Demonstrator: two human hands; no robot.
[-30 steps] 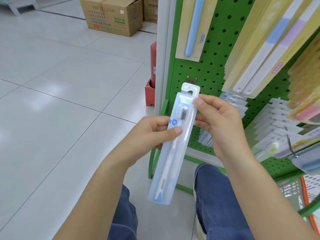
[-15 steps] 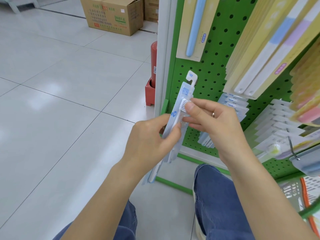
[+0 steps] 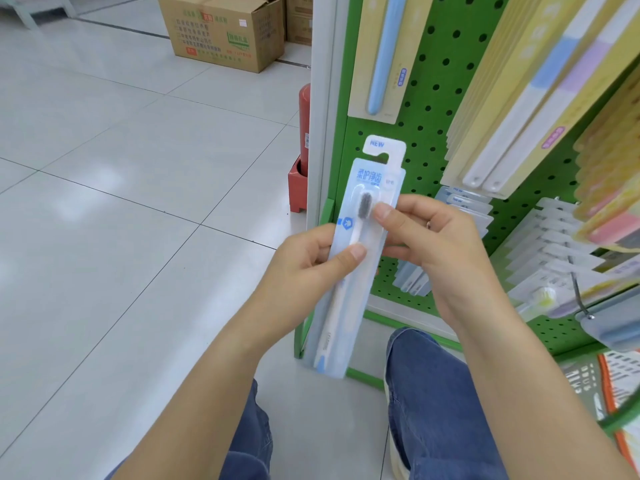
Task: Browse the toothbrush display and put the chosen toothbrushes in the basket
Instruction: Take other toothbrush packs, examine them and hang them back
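Observation:
A toothbrush pack (image 3: pixel 360 244), clear blue-white plastic with a white brush and grey bristles, stands upright in front of the green pegboard display (image 3: pixel 429 98), front face toward me. My left hand (image 3: pixel 304 271) grips its middle from the left, thumb across the front. My right hand (image 3: pixel 433 244) pinches its right edge near the brush head. More toothbrush packs (image 3: pixel 512 109) hang on the pegboard at right. The basket (image 3: pixel 609 386), orange-rimmed with a green handle, shows at the lower right edge.
A cardboard box (image 3: pixel 225 29) sits on the tiled floor at the back. A red fire extinguisher (image 3: pixel 304 133) in a red stand is left of the white display post (image 3: pixel 320 98). My knees in blue jeans (image 3: pixel 436 403) are below the hands.
The pack was turned edge-on and tilted half a second ago; now it is turned back flat with its front face toward me and held slightly higher.

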